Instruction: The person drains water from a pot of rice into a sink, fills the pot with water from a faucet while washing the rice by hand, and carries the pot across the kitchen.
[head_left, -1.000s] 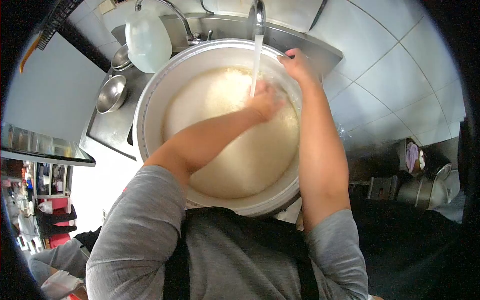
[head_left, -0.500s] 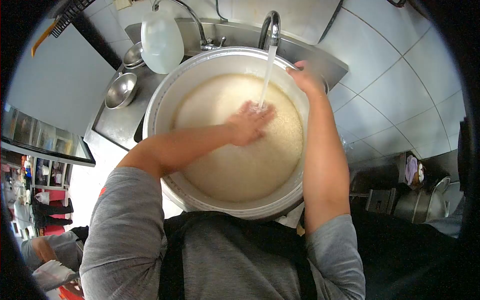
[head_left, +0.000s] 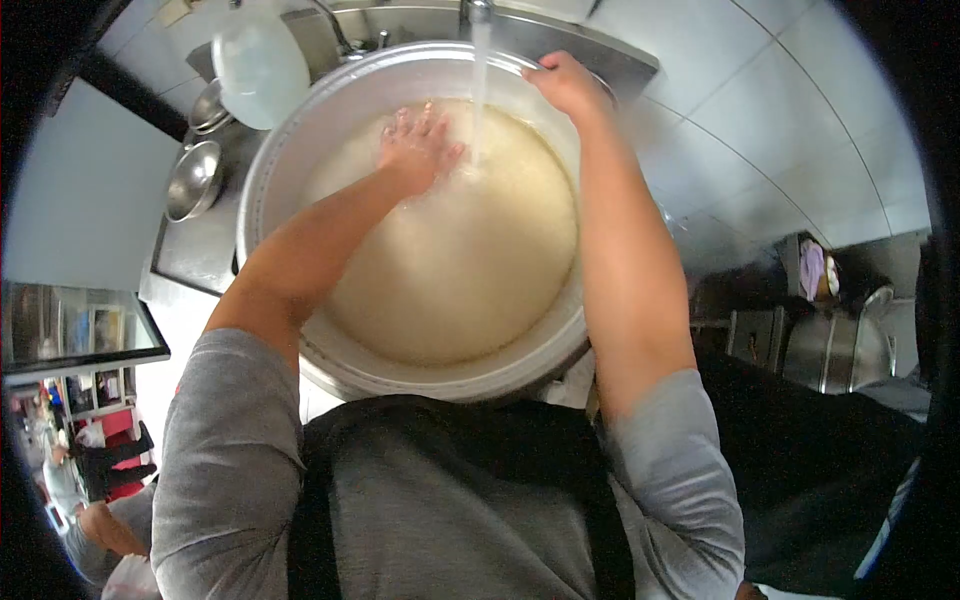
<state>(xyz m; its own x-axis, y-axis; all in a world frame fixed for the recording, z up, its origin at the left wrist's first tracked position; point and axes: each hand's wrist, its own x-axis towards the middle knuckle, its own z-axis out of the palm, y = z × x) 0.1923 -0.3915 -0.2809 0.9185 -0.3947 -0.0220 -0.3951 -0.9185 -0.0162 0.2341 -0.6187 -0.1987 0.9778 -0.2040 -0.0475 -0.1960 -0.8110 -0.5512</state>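
A large round metal pot (head_left: 268, 190) holds cloudy, cream-coloured water (head_left: 450, 270) with what looks like rice in it. My left hand (head_left: 415, 150) lies in this water at the pot's far left part, fingers spread and partly wet, just left of the falling stream. At the far right, my right hand (head_left: 568, 85) is closed around the pot's rim. Water runs from a tap (head_left: 480, 12) straight down into the pot, landing to the right of my left hand. The bottom of the pot is hidden by the murky water.
Left of the pot, two metal bowls (head_left: 194, 180) and a translucent plastic jug (head_left: 260, 72) stand on the steel counter (head_left: 195, 252). A second tap (head_left: 345, 42) rises behind the pot. White tiles cover the right wall. Other people are at the lower left.
My left hand has moved from beneath the water stream to the far left of the pot, its fingers spread. My right hand stays on the rim. The view has shifted.
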